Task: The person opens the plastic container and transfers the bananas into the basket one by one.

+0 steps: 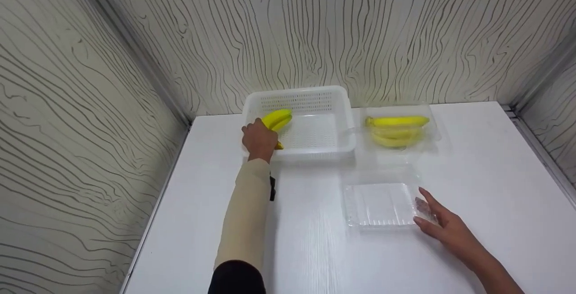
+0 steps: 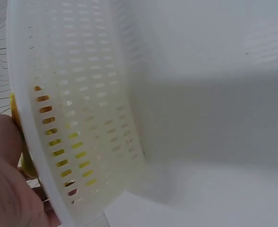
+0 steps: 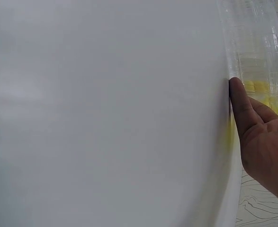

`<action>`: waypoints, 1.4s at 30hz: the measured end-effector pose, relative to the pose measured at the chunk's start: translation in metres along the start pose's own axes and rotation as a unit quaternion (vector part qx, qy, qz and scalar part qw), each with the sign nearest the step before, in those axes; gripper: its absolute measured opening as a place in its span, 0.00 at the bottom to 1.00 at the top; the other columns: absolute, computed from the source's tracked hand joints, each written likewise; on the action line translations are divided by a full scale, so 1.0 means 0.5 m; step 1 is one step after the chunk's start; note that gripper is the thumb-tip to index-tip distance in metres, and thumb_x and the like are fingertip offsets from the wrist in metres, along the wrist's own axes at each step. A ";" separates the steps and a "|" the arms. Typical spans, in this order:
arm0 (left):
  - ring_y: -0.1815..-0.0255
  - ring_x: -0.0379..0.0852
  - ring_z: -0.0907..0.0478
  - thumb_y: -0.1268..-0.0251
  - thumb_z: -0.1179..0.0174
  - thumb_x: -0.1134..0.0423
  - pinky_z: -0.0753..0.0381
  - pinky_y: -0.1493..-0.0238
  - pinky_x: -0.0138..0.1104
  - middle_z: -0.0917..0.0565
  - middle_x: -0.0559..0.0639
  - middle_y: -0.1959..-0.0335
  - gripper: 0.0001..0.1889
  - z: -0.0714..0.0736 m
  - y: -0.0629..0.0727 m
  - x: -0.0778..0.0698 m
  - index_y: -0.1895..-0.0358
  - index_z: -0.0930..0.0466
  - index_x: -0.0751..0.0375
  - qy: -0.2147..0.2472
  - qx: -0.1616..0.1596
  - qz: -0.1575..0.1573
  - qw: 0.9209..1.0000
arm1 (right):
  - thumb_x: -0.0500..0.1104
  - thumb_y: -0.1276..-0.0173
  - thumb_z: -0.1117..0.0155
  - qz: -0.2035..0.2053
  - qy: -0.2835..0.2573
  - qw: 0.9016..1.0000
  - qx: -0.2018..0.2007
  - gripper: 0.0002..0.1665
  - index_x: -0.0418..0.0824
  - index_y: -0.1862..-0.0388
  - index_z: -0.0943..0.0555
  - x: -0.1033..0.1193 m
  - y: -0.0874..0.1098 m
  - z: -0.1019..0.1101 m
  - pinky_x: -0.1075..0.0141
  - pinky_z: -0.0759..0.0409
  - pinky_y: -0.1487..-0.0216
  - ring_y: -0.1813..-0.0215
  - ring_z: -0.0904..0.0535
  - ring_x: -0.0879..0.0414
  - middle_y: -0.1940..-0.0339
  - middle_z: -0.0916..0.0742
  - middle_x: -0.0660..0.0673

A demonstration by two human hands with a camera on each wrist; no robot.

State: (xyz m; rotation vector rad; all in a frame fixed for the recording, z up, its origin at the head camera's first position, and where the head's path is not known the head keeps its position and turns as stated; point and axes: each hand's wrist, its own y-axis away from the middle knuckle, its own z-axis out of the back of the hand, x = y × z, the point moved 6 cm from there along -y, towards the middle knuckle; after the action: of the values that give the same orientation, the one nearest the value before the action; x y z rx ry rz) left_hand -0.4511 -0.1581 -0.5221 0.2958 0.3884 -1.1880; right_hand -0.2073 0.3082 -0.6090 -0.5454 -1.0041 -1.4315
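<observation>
Over the front left corner of a white plastic basket (image 1: 298, 151), my left hand (image 1: 260, 138) grips yellow bananas (image 1: 279, 120). Part of the fruit is hidden under the hand. In the left wrist view, yellow shows through the slots of the basket wall (image 2: 89, 61) beside the left hand (image 2: 8, 175). My right hand (image 1: 445, 228) holds the right end of a clear plastic container (image 1: 382, 206), thumb on the near side and fingers on the far side. The right wrist view has the right hand (image 3: 266, 137) against the container's side (image 3: 255, 42).
Behind the held container, another clear plastic container (image 1: 432, 132) with bananas (image 1: 398, 122) in it stands right of the basket. A wood-patterned panel (image 1: 306, 33) rises along the back of the white table (image 1: 306, 249), and another panel (image 1: 81, 127) stands at the left.
</observation>
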 end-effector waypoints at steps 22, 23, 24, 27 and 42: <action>0.36 0.58 0.21 0.25 0.38 0.58 0.18 0.32 0.47 0.20 0.65 0.38 0.30 -0.033 0.001 -0.003 0.25 0.30 0.66 -0.089 0.039 -0.015 0.995 | 0.60 0.20 0.37 -0.004 0.025 1.000 -0.004 0.51 0.66 0.10 0.54 -0.004 -0.010 -0.001 0.72 0.39 0.20 0.11 0.49 0.29 0.11 0.41 0.32; 0.36 0.58 0.21 0.24 0.39 0.59 0.18 0.32 0.47 0.19 0.65 0.38 0.29 -0.032 0.000 -0.003 0.25 0.30 0.66 -0.094 0.037 -0.017 0.995 | 0.61 0.20 0.37 -0.007 0.028 1.000 -0.005 0.51 0.66 0.10 0.55 -0.005 -0.011 -0.001 0.70 0.39 0.19 0.11 0.48 0.30 0.11 0.41 0.33; 0.36 0.58 0.20 0.23 0.40 0.58 0.18 0.32 0.47 0.19 0.65 0.38 0.29 -0.031 0.000 -0.004 0.25 0.30 0.66 -0.101 0.035 -0.019 0.994 | 0.60 0.20 0.37 -0.006 0.026 1.000 -0.004 0.51 0.66 0.10 0.55 -0.005 -0.011 -0.001 0.60 0.39 0.16 0.11 0.49 0.29 0.11 0.41 0.33; 0.38 0.57 0.19 0.21 0.42 0.59 0.17 0.33 0.47 0.17 0.65 0.39 0.27 -0.028 -0.002 -0.004 0.25 0.29 0.66 -0.113 0.031 -0.020 0.993 | 0.60 0.20 0.37 -0.004 0.020 1.000 -0.002 0.52 0.64 0.09 0.55 -0.003 -0.013 -0.004 0.30 0.44 0.18 0.12 0.50 0.26 0.11 0.42 0.31; 0.40 0.57 0.19 0.24 0.39 0.58 0.15 0.36 0.48 0.17 0.63 0.41 0.25 -0.025 -0.010 -0.011 0.29 0.26 0.66 -0.095 0.027 -0.046 0.994 | 0.59 0.20 0.37 -0.002 0.013 1.000 -0.004 0.51 0.65 0.09 0.55 -0.006 -0.013 -0.002 0.40 0.44 0.14 0.11 0.51 0.27 0.11 0.43 0.31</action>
State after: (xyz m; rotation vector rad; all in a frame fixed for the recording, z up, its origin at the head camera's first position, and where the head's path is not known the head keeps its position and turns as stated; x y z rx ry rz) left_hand -0.4590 -0.1501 -0.5308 0.2108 0.2056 -1.3057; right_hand -0.2127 0.3082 -0.6134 -0.5286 -0.9799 -1.4431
